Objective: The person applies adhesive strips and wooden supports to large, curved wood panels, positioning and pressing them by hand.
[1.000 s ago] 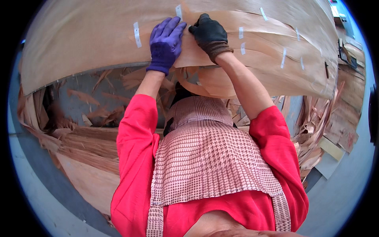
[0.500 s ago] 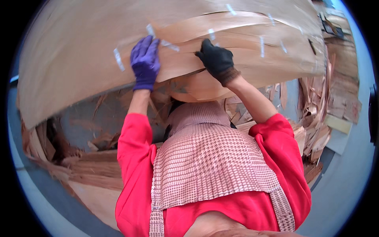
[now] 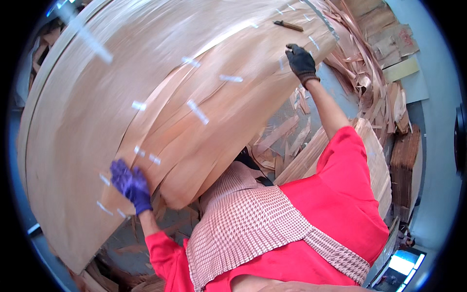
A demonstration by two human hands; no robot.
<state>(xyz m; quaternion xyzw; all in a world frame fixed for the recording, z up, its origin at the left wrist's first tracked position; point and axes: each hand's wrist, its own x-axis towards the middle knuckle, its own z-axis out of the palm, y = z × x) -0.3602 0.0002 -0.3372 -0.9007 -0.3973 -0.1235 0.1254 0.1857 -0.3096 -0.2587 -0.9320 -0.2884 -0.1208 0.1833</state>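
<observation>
A large, thin wood veneer sheet [image 3: 92, 141] spreads before me, with white tape strips [image 3: 198, 112] across its splits and overlapping pieces. My left hand [image 3: 130, 187], in a purple glove, lies on the sheet near its lower edge, fingers spread, beside a loose veneer flap [image 3: 182, 187]. Over the sheet's right part is my right hand [image 3: 301, 62] in a black glove, its fingers apart and partly bent, with nothing visible in them. Just beyond it, a slim brown tool with a dark end [image 3: 289, 26], perhaps a knife, rests on the veneer.
Long veneer scraps [image 3: 357, 73] hang in a heap past the sheet's right edge. Broken strips [image 3: 277, 136] litter the grey floor below. A stack of wood sheets [image 3: 406, 163] stands at the right, with a lit screen-like object [image 3: 403, 263] at the lower right.
My view has turned to the right. My hands have moved apart: the left toward the sheet's lower left, the right out along its right side, near the brown tool.
</observation>
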